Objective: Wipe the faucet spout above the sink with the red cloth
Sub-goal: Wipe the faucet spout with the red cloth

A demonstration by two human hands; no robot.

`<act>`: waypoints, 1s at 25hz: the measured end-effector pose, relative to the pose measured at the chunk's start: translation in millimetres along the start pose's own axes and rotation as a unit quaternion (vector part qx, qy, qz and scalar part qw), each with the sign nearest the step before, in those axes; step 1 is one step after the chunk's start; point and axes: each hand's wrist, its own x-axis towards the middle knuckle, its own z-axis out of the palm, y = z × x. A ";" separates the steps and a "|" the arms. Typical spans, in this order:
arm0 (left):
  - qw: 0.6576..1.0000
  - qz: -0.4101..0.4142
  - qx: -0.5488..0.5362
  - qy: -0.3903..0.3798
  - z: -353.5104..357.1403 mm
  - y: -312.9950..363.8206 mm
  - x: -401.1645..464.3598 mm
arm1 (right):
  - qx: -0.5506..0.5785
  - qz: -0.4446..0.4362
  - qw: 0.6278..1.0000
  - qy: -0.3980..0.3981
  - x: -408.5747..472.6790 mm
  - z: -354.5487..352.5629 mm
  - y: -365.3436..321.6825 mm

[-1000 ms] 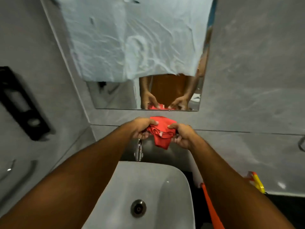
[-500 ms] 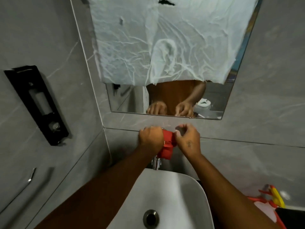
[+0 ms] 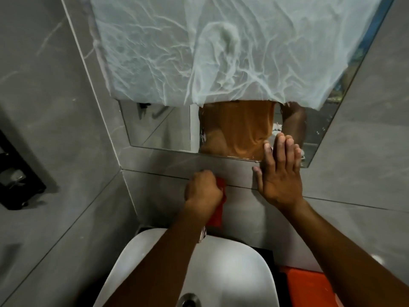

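Lighting dim, warm-grey overall. Brightest zones: white sheet (image 3: 221, 47) over mirror (image 3: 159, 129) and sink (image 3: 232, 267) basin, lit softly from above. Forearms dark, underexposed. Soft shadows beneath left hand (image 3: 202, 192) and right hand (image 3: 280, 173) on wall (image 3: 44, 107). Mild motion blur on left hand. Strong wide-angle bending of tile lines toward edges. Corners soft, murky.

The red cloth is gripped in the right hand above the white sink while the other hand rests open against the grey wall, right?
Wrong hand: the head view shows the left hand gripping the red cloth above the white sink; the right hand rests open against the grey wall.
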 end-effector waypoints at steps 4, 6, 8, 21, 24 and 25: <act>0.781 -0.231 -0.542 -0.206 -19.0 -52.1 5.7 | -0.022 -0.011 0.999 0.031 -0.2 17.6 3.5; 0.786 -0.218 -0.528 -0.235 -17.7 -55.4 17.4 | -0.022 -0.015 0.999 0.034 -2.2 22.2 5.0; 0.946 -0.152 -0.259 -0.121 1.5 -32.6 35.5 | -0.018 -0.014 0.999 0.038 -1.6 23.8 7.2; 0.948 -0.093 -0.302 -0.039 8.1 -23.5 15.1 | -0.022 -0.012 0.999 0.045 -2.7 28.7 7.8; 0.981 -0.069 -0.179 -0.002 12.2 -24.5 -3.8 | -0.015 -0.008 0.999 0.042 -4.4 28.0 8.1; 0.998 -0.039 -0.027 0.051 22.8 -22.8 -17.6 | -0.011 -0.013 0.999 0.038 -5.5 27.4 7.7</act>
